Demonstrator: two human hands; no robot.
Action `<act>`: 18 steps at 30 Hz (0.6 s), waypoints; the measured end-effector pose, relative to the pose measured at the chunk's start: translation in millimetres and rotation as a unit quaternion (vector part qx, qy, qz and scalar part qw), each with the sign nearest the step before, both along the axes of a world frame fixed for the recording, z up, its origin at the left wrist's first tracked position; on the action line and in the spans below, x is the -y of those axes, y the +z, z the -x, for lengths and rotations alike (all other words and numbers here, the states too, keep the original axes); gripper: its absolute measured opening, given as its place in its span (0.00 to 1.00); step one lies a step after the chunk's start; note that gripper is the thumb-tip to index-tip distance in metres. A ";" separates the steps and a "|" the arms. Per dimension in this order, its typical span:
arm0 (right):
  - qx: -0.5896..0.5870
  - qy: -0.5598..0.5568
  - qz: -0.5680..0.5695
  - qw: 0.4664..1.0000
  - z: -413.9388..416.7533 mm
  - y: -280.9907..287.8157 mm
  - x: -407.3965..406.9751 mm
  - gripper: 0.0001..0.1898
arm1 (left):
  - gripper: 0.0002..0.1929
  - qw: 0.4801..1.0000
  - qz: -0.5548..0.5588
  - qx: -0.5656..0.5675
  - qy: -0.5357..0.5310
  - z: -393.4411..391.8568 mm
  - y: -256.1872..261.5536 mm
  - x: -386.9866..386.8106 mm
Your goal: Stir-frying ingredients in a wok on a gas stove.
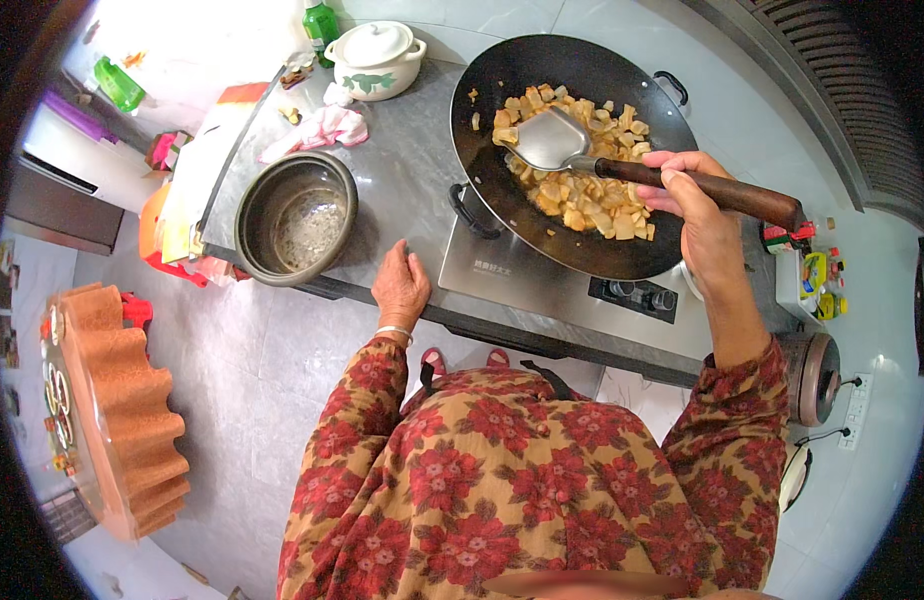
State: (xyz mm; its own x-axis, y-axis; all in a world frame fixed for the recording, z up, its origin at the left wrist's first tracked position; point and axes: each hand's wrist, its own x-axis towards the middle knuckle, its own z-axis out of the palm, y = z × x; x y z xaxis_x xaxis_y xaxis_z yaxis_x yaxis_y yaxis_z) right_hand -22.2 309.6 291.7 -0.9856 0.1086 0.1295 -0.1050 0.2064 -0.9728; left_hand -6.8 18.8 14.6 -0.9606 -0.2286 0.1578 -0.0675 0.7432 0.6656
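My right hand grips the dark wooden handle of a metal wok spatula. Its blade rests among small browned cubes of food in a large black wok. The wok, with a loop handle on each side, sits over a stainless steel gas stove. At the counter's front edge rests my left hand, holding nothing, its fingers loosely together and partly hidden from view. To its left stands a dark round pot, wet inside.
Behind the dark pot lie a pink-and-white cloth, a lidded white casserole and a green bottle. Seasoning containers and an electric cooker are at the right. A table with an orange cloth stands at the far left.
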 end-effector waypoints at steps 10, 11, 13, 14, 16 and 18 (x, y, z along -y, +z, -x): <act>0.018 0.021 -0.061 0.998 20.5 -3.2 5.9 0.05 | 0.16 1.000 0.005 0.004 0.002 -1.8 1.2 0.5; 0.016 0.019 -0.067 0.997 24.0 -3.8 4.8 0.05 | 0.16 1.000 0.007 -0.008 -0.004 -1.5 0.3 0.9; 0.006 0.025 -0.081 0.996 29.7 -2.5 0.1 0.05 | 0.16 1.000 0.007 -0.022 -0.009 -0.2 0.7 0.6; -0.005 0.028 -0.095 0.995 31.0 -1.5 -1.6 0.05 | 0.16 1.000 0.003 -0.025 -0.008 -0.3 1.2 -0.2; -0.050 0.048 -0.107 0.992 28.7 3.4 -2.5 0.04 | 0.16 1.000 -0.001 -0.028 -0.007 -1.5 1.0 -0.8; -0.094 0.067 -0.119 0.986 26.0 9.8 -3.3 0.04 | 0.16 0.999 -0.002 -0.035 -0.002 -2.2 0.5 -0.3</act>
State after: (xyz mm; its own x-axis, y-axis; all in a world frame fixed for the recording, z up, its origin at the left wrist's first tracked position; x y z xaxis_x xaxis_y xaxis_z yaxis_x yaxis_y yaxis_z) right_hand -48.2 312.9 301.5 -0.9452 -0.0767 0.3174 -0.3208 0.3984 -0.8593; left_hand -4.6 19.1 15.1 -0.9479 -0.2265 0.2241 -0.0182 0.7405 0.6718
